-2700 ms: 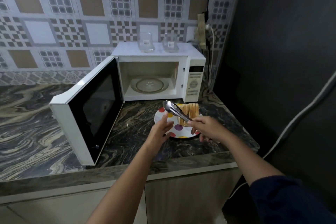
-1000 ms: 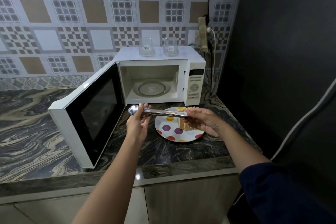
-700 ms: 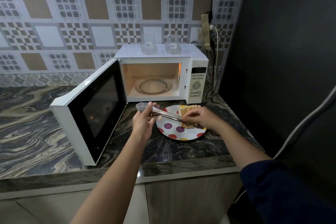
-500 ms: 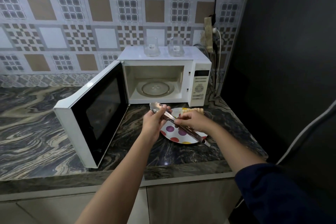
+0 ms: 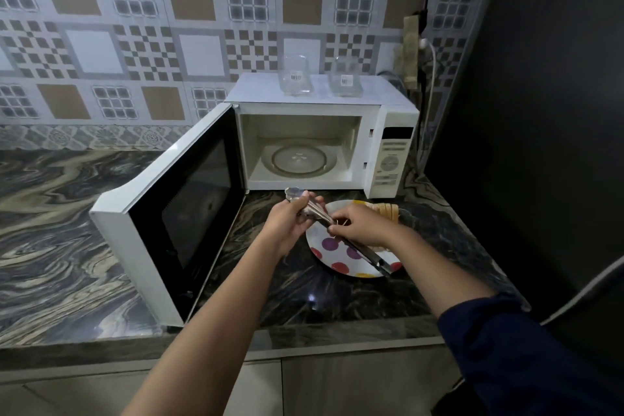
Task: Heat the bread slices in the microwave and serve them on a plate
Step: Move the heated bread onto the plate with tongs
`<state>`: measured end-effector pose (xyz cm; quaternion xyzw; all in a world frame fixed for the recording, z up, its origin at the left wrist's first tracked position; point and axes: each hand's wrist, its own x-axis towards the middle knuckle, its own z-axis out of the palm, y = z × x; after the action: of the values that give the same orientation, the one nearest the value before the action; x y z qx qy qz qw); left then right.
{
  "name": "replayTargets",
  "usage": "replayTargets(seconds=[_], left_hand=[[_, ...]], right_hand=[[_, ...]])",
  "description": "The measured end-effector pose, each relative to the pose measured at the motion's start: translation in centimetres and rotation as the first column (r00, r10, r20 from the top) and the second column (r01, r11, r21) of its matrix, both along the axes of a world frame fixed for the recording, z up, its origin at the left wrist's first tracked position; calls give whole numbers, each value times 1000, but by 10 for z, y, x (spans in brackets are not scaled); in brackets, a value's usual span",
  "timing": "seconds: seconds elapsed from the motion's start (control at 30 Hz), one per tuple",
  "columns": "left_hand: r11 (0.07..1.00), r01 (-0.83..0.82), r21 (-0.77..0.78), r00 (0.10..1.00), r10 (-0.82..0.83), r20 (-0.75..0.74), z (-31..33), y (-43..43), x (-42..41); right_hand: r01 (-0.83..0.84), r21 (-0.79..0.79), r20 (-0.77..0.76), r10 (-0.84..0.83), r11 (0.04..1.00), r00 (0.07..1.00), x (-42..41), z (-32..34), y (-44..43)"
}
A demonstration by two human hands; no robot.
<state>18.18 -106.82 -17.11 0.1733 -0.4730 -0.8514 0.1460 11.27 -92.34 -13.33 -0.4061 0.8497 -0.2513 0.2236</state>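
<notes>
Jointly, left hand (image 5: 287, 224) and right hand (image 5: 362, 227) grip one tongs (image 5: 358, 252) over one plate (image 5: 340, 259).

Nothing you can read, barcode sticker (image 5: 296, 77) on the left jar (image 5: 297, 88) beyond your left hand (image 5: 287, 224) too small, likewise on the right jar (image 5: 347, 89), microwave control panel (image 5: 391, 159) print beyond your right hand (image 5: 363, 226) blurred.

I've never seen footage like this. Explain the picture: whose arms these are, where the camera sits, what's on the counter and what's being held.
No machine here: a person wears a wide-angle camera on the head, looking down at their own arms. The left hand and right hand both hold metal tongs above a spotted plate, which sits on the marbled counter with bread slices at its far edge. Behind stands a white microwave, door swung open, turntable bare. Two glass containers stand on top.
</notes>
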Motion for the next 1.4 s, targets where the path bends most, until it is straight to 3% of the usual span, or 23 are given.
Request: replayTargets(seconds=[0.17,0.27,0.33,0.4,0.57,0.7,0.9,1.07,1.3,1.4], left_hand=[[995,-5,-97,990,18,140,-12,-31,-33],[931,-10,-366,935,138,325,-44,-50,-48],[765,77,-640,876,255,410,-72,-60,-46],[558,158,-815,863,324,389,-103,-68,-39],[227,338,-913,834,378,402,-148,-74,-31],[80,345,-935,835,428,345,-156,-66,-26],[84,332,-940,840,428,334,-160,-66,-26],[93,327,-940,834,440,334,-159,-67,-27],[163,355,-921,783,486,388,-143,-61,-35],[261,335,-905,743,517,424,-132,-51,-46]], right_hand=[[78,21,-42,-77,997,996,-25,-16,-28],[171,57,-20,-170,984,985,-41,-33,-44],[225,107,-25,-223,969,974,-48,-47,-53],[275,152,-49,-271,949,961,-52,-63,-61],[418,271,-96,-408,867,908,-57,-95,-79],[566,229,-84,-563,792,822,-65,-105,-89],[545,178,-140,-527,819,838,-68,-107,-90],[516,292,-228,-466,805,855,-65,-99,-97],[488,70,-284,-452,870,846,-88,-59,-74],[500,-96,-295,-504,861,811,-111,-45,-54]])
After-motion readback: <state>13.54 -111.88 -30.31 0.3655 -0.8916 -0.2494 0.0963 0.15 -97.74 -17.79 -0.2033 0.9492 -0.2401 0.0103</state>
